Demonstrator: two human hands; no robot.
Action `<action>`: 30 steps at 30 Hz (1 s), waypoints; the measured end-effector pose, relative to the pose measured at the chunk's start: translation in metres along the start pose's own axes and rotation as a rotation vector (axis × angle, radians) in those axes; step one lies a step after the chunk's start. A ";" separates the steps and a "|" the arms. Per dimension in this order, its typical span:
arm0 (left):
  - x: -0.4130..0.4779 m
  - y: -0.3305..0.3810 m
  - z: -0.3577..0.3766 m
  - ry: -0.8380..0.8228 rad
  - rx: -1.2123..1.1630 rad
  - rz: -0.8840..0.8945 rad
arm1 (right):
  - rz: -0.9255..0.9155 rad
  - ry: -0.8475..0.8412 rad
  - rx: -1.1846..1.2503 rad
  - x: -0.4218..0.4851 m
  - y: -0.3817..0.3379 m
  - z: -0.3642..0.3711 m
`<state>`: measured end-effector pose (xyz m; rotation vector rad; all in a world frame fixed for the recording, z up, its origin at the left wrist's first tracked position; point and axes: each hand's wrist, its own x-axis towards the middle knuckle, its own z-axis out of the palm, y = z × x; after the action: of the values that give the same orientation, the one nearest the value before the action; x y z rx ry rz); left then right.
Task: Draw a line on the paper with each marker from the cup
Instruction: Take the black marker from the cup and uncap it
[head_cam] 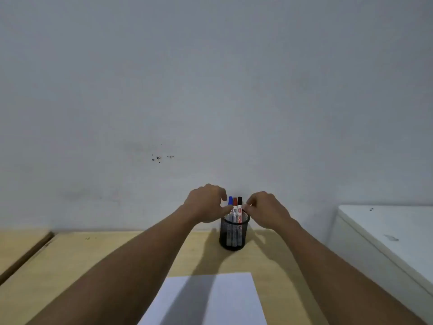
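A black mesh cup (234, 240) stands on the wooden table near the wall. Three markers stand upright in it: a blue-capped marker (230, 201), a red-capped marker (235, 202) and a black-capped marker (239, 201). My left hand (206, 205) is at the cup's left, thumb and fingers pinched around the blue marker just under its cap. My right hand (267, 209) is at the cup's right, its fingertips against the black marker's barrel; whether they grip it is unclear. A white sheet of paper (210, 301) lies at the near edge, crossed by my arms' shadow.
The table (93, 259) butts against a plain grey wall (210, 90). A second tabletop piece (18, 245) sits at the left across a dark gap. A white cabinet (386, 242) stands to the right of the table.
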<state>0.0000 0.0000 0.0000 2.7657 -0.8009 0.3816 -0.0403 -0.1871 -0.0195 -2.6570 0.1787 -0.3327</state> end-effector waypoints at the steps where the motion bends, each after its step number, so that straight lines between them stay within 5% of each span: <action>1: 0.009 0.002 0.006 -0.011 -0.012 -0.002 | 0.015 0.008 0.044 0.010 0.004 0.007; 16: 0.056 0.012 0.048 0.073 -0.099 0.044 | 0.171 0.088 0.275 0.040 0.013 0.052; 24: 0.035 0.023 -0.027 0.199 -0.595 -0.002 | 0.005 0.157 0.413 0.004 -0.035 -0.016; 30: -0.010 0.028 -0.102 0.329 -0.697 -0.073 | -0.128 0.109 0.541 -0.043 -0.088 -0.057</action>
<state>-0.0418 0.0120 0.0964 2.0116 -0.5989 0.4275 -0.0903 -0.1254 0.0609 -2.1197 -0.0460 -0.4904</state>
